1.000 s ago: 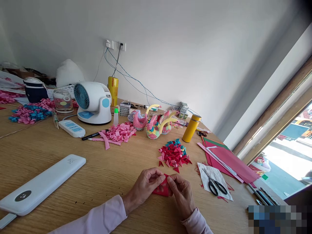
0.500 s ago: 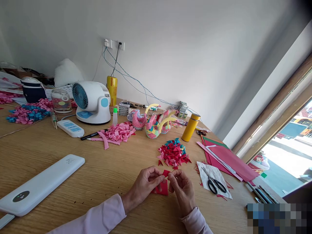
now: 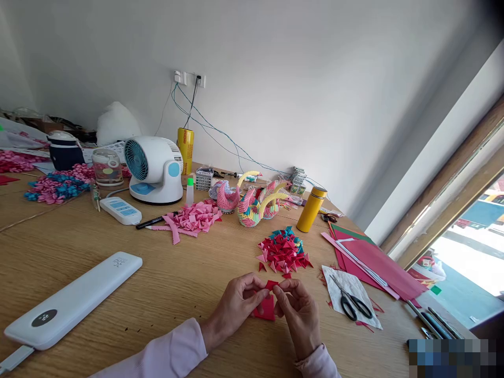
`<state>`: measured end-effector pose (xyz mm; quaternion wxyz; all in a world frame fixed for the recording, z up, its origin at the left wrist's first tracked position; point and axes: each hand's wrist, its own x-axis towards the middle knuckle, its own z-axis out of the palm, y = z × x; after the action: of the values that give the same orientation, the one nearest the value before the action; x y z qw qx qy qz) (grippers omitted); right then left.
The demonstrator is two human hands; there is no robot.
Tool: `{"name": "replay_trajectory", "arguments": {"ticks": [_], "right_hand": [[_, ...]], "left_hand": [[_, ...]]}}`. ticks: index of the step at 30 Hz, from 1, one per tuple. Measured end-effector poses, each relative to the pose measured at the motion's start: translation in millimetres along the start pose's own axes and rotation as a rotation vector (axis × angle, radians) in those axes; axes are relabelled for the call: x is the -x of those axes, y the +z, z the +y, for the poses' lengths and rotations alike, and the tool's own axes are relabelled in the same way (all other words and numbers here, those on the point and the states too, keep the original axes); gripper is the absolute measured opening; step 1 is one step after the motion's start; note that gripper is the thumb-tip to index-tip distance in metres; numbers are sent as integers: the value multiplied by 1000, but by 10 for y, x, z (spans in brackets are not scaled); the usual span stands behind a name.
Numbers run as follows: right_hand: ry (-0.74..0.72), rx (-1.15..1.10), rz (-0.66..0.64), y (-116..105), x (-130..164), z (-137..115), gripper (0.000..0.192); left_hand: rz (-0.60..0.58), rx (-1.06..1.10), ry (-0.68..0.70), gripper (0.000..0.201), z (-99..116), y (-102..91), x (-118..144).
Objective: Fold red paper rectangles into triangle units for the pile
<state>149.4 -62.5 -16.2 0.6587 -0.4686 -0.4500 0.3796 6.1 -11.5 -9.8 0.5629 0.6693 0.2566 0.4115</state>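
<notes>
Bare table (image 3: 177,283) lies open to the left of the left hand (image 3: 235,307), up to the white power bank (image 3: 73,302). Ahead, the pile of red folded pieces (image 3: 283,252) blocks the way; on the right, scissors (image 3: 350,303) lie near

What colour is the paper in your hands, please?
Red paper, pinched between both hands, in the head view.

Left hand (image 3: 236,307) and right hand (image 3: 300,310) pinch a red paper piece (image 3: 268,306) between their fingertips on the table (image 3: 173,286); a pile of folded triangles (image 3: 283,250) lies just beyond.
</notes>
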Motion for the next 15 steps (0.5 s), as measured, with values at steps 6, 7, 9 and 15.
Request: {"name": "replay_trajectory", "arguments": {"ticks": [6,7,9,15], "right_hand": [[12,59,12,-18,4,42,27],[17,69,12,-20,4,46,28],[27,85,14,-21,2,48,29],[15,136,18,-17,1,54,29]], "left_hand": [[-4,-34,11,23,9,2,-3],[-5,-35,12,23,8,2,-5],[-5,-41,9,24,4,1,-7],[-12,-47,-40,28,52,4,14]]}}
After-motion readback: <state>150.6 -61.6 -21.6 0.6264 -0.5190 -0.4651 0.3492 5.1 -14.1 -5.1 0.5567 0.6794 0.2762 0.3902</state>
